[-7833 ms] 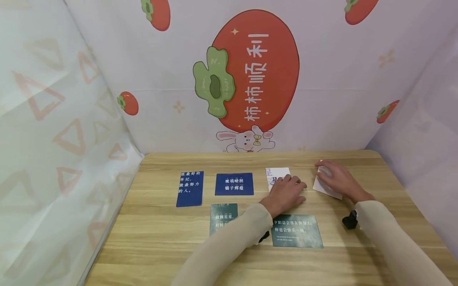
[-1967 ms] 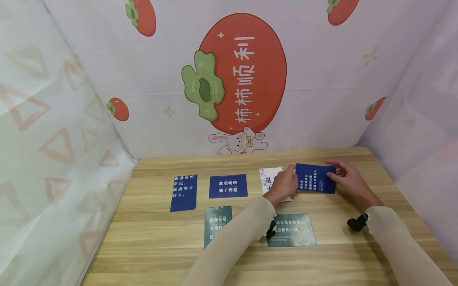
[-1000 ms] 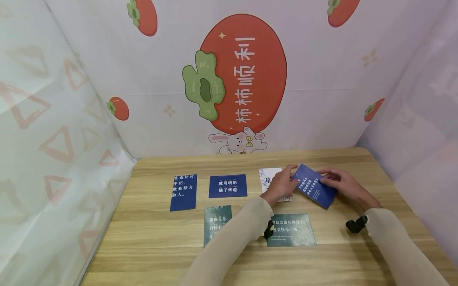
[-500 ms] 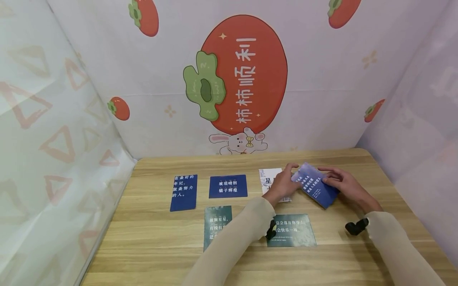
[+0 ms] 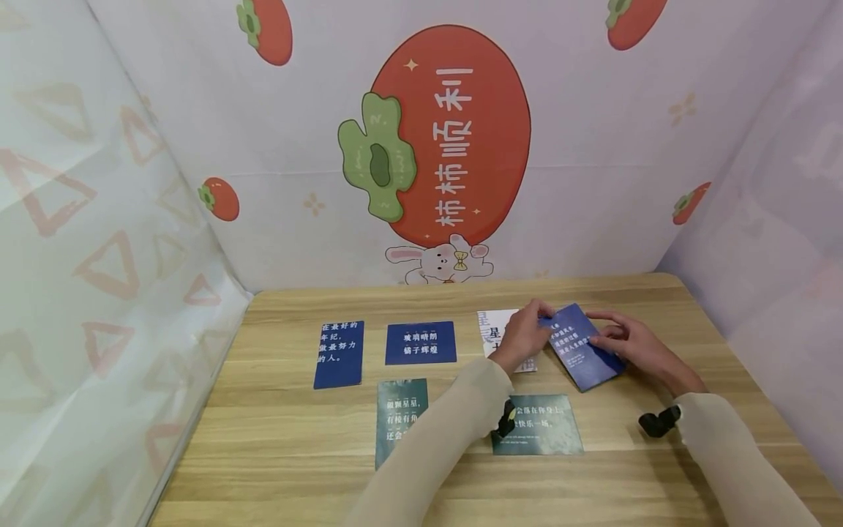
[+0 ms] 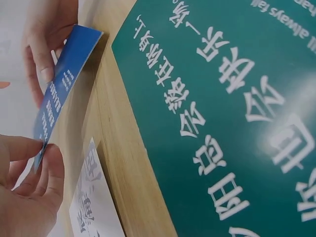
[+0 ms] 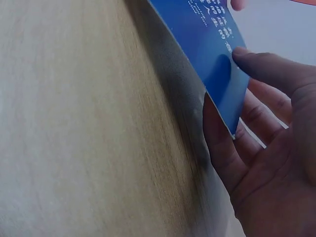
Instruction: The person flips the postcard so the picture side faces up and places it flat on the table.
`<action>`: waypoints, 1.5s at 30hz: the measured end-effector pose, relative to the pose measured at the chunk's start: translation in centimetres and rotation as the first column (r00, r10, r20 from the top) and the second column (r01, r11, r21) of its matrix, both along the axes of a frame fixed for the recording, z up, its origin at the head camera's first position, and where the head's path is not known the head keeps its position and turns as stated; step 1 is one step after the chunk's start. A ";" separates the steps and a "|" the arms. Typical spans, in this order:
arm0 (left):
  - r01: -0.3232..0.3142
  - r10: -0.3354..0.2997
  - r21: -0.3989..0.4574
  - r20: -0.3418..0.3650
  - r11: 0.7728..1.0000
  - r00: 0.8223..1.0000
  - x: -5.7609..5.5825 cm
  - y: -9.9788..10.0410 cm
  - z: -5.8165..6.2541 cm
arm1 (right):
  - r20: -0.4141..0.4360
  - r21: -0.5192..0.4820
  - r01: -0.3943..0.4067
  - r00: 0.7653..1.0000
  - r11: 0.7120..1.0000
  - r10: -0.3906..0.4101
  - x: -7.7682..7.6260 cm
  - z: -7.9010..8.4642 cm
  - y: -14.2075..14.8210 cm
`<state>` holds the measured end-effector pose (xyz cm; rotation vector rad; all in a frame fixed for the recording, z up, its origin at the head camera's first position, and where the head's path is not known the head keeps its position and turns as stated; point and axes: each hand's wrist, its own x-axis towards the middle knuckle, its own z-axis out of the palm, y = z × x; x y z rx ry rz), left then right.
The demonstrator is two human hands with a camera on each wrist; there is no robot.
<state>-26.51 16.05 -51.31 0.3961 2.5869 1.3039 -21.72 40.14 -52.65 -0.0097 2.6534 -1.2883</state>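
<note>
A blue card printed with white characters is held tilted just above the table at the right. At its left corner, my left hand pinches it between thumb and fingers, as the left wrist view also shows. My right hand grips the opposite edge, thumb on the printed face and fingers underneath. Partly covered by the left hand, a white card with dark characters lies on the table. Nearer the front lies a green card, its left end hidden by the left sleeve.
Two blue cards, an upright one and a sideways one, lie at the left and centre of the wooden table. Below them a green card is partly hidden by the left sleeve. A printed cloth backdrop rises behind the table.
Earlier the right hand was on a white-faced card on the table. Later both hands hold a blue-faced card lengthwise; it has since turned clockwise to a slant, its tilt shifting slightly.
</note>
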 end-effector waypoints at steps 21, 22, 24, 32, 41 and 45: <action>0.208 -0.264 -0.307 -0.155 0.929 0.952 -0.3 1.8 -1.2 | -0.005 0.071 0.006 1.000 0.997 -0.006 0.9 0.2 0.1; 0.218 -0.284 -0.337 -0.158 0.916 0.946 -0.4 1.8 -1.3 | -0.007 0.088 0.008 1.000 0.996 -0.007 1.0 0.3 0.0; 0.227 -0.308 -0.384 -0.166 0.895 0.937 -0.6 2.0 -1.8 | -0.011 0.124 0.010 1.000 0.992 -0.008 1.0 0.5 -0.2; 0.270 -0.373 -0.490 -0.123 0.829 0.920 0.9 1.7 -0.3 | -0.039 0.233 -0.021 0.999 0.972 0.031 1.2 0.8 -0.4; 0.285 -0.413 -0.564 -0.112 0.775 0.904 1.4 1.6 -0.5 | -0.054 0.302 -0.033 0.997 0.953 0.052 1.2 0.9 -0.6; 0.289 -0.414 -0.560 -0.107 0.776 0.904 1.5 1.6 -0.5 | -0.064 0.330 -0.043 0.996 0.943 0.068 1.2 1.0 -0.7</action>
